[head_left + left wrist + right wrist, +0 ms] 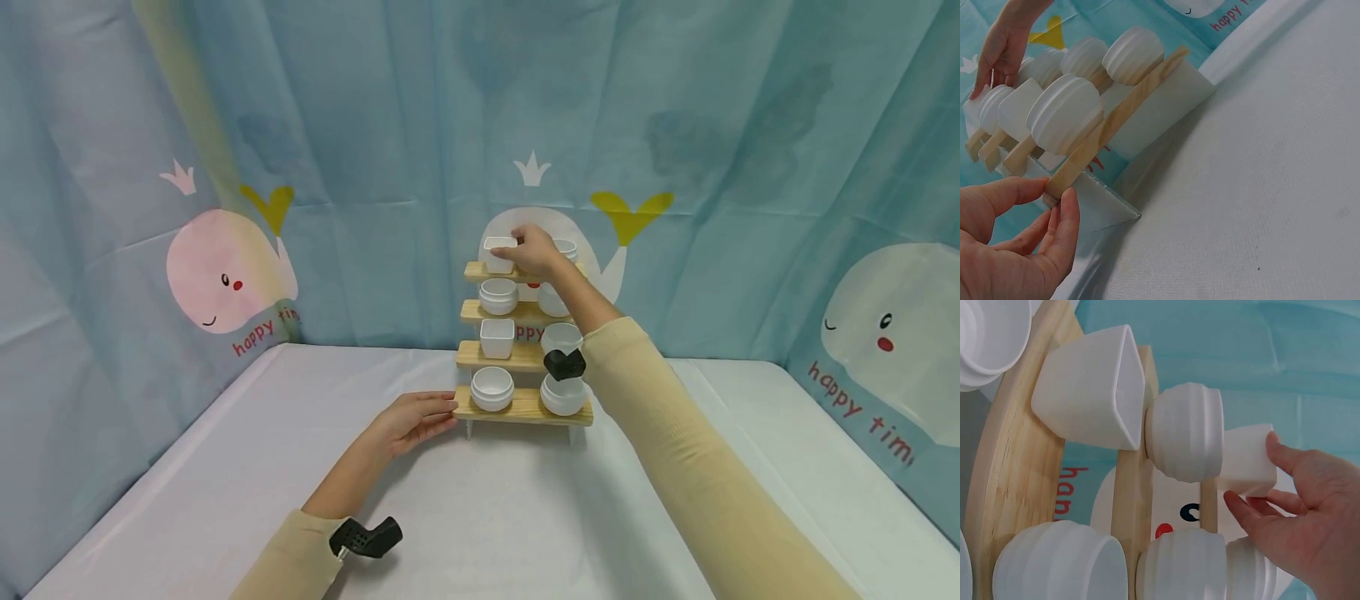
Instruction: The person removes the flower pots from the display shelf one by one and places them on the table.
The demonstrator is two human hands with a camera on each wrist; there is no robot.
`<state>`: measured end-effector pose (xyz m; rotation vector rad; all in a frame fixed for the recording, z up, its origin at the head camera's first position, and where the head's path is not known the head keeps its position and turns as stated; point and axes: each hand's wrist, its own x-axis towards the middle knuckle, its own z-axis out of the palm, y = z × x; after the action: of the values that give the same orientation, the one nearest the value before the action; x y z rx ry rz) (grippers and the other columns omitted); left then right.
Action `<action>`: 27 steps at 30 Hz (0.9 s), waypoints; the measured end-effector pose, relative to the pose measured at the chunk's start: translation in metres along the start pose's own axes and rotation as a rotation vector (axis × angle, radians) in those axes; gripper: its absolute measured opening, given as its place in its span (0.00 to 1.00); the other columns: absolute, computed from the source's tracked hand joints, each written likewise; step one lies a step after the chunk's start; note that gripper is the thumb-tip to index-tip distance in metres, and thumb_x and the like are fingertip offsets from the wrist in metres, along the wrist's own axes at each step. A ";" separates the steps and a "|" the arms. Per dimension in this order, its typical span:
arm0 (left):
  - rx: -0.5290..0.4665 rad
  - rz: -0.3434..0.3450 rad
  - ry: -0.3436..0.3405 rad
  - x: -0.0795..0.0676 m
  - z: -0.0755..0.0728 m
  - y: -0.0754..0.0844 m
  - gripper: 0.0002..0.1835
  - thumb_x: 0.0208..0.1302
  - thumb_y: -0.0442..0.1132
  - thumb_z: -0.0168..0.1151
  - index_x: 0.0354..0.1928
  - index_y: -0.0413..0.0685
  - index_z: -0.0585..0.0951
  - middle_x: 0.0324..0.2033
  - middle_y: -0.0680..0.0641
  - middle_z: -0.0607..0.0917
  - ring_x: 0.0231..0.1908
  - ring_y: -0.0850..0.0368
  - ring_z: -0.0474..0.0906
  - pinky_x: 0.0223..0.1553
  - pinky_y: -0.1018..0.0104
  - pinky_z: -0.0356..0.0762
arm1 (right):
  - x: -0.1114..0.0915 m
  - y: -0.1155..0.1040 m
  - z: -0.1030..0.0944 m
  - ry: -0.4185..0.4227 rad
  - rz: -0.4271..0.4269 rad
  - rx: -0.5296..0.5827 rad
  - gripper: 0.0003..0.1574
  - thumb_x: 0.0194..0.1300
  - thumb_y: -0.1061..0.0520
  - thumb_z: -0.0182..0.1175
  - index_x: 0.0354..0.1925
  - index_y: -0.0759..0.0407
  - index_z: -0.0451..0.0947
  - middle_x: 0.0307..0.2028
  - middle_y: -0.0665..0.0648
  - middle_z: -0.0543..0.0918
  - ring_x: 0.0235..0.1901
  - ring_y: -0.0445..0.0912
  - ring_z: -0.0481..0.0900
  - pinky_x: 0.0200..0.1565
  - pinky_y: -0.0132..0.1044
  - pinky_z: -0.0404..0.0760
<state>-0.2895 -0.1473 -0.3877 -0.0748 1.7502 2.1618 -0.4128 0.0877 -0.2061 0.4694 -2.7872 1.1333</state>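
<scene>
A tiered wooden stand [525, 406] carries several small white pots on its steps. My left hand [417, 419] pinches the left end of the lowest wooden step between thumb and fingers, as the left wrist view shows [1063, 187]. Up on the top step, my right hand [536, 252] grips a square white pot [1249, 459] with thumb and fingers at its rim and side. That pot stands at the step's left end. Below it are a round pot [498, 296], another square pot [497, 337] and a round pot [492, 389].
A right-hand column of round white pots stands on the same steps, the lowest pot [563, 396] partly behind the black wrist camera [564, 365]. Behind the stand hangs a blue curtain [360, 208] with whale prints. White cloth [480, 517] covers the table.
</scene>
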 end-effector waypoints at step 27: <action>-0.003 -0.005 0.009 0.004 -0.002 -0.002 0.27 0.77 0.26 0.58 0.74 0.22 0.66 0.47 0.39 0.83 0.40 0.59 0.87 0.48 0.70 0.91 | -0.010 -0.001 -0.004 0.029 0.028 0.111 0.44 0.76 0.50 0.67 0.76 0.71 0.63 0.72 0.68 0.69 0.70 0.58 0.69 0.73 0.48 0.76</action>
<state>-0.2931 -0.1476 -0.3907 -0.0897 1.7501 2.1637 -0.4035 0.0919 -0.2043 0.4215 -2.7250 1.2955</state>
